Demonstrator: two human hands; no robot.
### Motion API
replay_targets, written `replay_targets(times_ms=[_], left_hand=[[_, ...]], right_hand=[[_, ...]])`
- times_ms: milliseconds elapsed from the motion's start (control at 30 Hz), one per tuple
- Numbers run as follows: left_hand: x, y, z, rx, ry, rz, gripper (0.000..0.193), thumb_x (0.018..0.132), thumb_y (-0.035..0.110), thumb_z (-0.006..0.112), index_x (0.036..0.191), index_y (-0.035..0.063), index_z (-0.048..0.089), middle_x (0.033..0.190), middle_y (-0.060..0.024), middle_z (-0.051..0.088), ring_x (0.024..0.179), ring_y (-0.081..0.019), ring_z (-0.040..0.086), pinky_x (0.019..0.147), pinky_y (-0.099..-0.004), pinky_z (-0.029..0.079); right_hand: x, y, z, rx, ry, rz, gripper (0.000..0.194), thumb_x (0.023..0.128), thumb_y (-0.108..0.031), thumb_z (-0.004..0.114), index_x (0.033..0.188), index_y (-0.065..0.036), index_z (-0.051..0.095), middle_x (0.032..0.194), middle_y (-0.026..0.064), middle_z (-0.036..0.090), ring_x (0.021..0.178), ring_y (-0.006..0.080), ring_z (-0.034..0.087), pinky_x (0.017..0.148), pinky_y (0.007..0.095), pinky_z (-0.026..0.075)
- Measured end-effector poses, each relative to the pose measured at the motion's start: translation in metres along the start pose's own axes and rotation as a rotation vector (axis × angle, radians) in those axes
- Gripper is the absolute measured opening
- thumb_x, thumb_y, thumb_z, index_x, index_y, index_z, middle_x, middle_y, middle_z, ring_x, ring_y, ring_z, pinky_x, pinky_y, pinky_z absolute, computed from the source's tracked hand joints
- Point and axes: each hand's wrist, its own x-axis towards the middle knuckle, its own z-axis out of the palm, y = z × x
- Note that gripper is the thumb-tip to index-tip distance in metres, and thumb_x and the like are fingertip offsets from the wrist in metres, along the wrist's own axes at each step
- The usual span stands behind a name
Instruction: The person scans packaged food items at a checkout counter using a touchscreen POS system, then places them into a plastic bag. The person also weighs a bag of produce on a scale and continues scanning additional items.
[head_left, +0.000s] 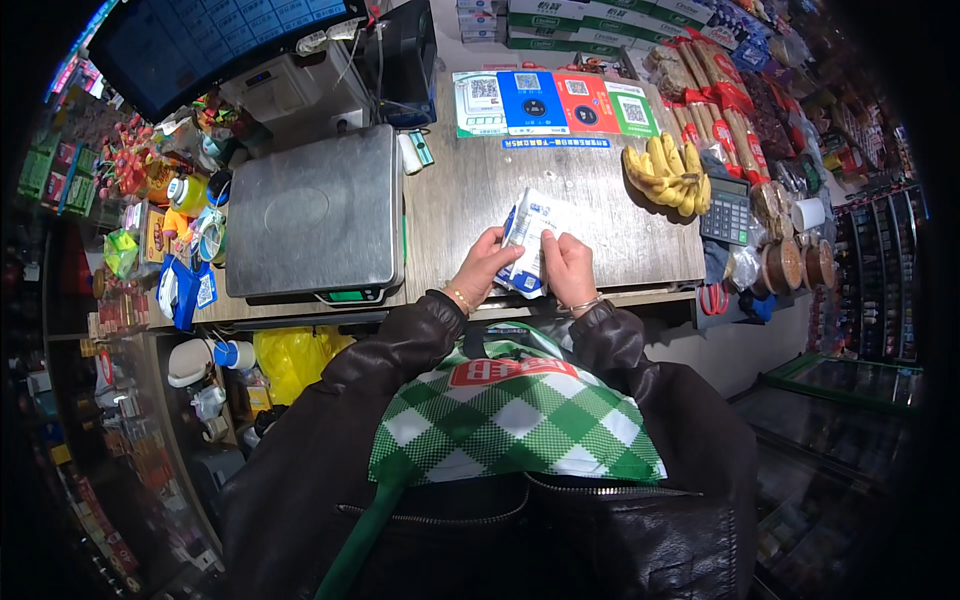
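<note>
Between my two hands is a white and blue printed packet (534, 217), held up over the front edge of the wooden counter (450, 202). The thumb and fingers of my left hand (484, 266) grip its left edge. My right hand (568, 266) pinches its right side, with the thumb on its face. The packet bears writing and a small printed code near its lower end. To the right of the hands a bunch of bananas (667, 176) lies on the counter, beside a grey calculator (726, 210).
Left of my hands stands a scale with a metal platform (315, 214). Behind it are a monitor (217, 45) and a receipt printer (296, 82). Payment code cards (555, 103) lie at the counter's back. Bagged goods (720, 112) crowd the right side. A yellow plastic bag (296, 360) sits below the counter.
</note>
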Motion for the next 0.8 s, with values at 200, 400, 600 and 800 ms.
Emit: replay_targets(times_ms=[200,400,600,800], left_hand=[[0.000,-0.003,0.000,0.017,-0.004,0.022,0.037,0.090,0.014,0.062,0.121,0.0029,0.046,0.108,-0.0092,0.061,0.096,-0.0138,0.061,0.085,-0.0268,0.049],[-0.002,-0.006,0.003,0.044,-0.003,0.060,0.039,0.089,0.012,0.063,0.122,0.0011,0.046,0.109,-0.0097,0.062,0.099,-0.0141,0.061,0.086,-0.0275,0.050],[-0.001,-0.011,0.004,0.108,0.020,0.102,0.041,0.088,0.010,0.066,0.122,-0.0020,0.047,0.110,-0.0104,0.063,0.097,-0.0140,0.062,0.083,-0.0266,0.051],[0.000,-0.013,0.004,0.140,0.037,0.087,0.038,0.088,0.010,0.066,0.119,-0.0025,0.049,0.106,-0.0101,0.065,0.090,-0.0130,0.064,0.077,-0.0254,0.052]], right_hand=[[-0.003,-0.004,-0.004,-0.032,-0.020,-0.037,0.035,0.092,-0.015,0.059,0.065,0.006,0.052,0.060,0.0205,0.051,0.051,0.0332,0.052,0.050,0.0407,0.039],[-0.006,-0.001,-0.006,-0.021,-0.036,-0.079,0.035,0.092,-0.014,0.059,0.065,0.006,0.051,0.060,0.0199,0.051,0.051,0.0331,0.051,0.050,0.0404,0.039],[-0.009,0.002,-0.006,-0.013,-0.027,-0.103,0.034,0.092,-0.014,0.059,0.066,0.005,0.051,0.060,0.0197,0.050,0.051,0.0324,0.050,0.050,0.0399,0.038],[-0.012,0.018,-0.006,0.099,-0.045,0.044,0.036,0.094,-0.017,0.059,0.067,0.005,0.052,0.060,0.0139,0.052,0.052,0.0178,0.047,0.050,0.0352,0.039]])
